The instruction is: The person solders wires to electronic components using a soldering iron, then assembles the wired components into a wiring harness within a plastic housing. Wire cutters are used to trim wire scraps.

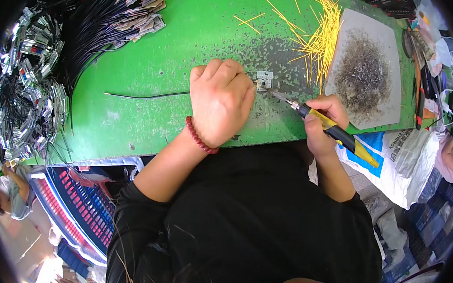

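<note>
My right hand [325, 121] grips a yellow-and-black soldering iron [336, 132], its tip slanting up and left. That tip meets a small pale board-like part [265, 79], or lies just beside it; I cannot tell which. My left hand [221, 100], with a red bead bracelet at the wrist, is closed knuckles up on a thin black cable [152, 96]. The cable's bare end points left across the green table [132, 69]. My left fingertips are hidden by the hand, close to the pale part.
Yellow thin sticks [317, 43] lie in a loose heap at the right back. Beside them is a grey sheet [347, 22] covered in dark residue. Bundled black cables [93, 32] and a pile of metal connectors [34, 92] occupy the left. A white bag [414, 154] sits below the table's right edge.
</note>
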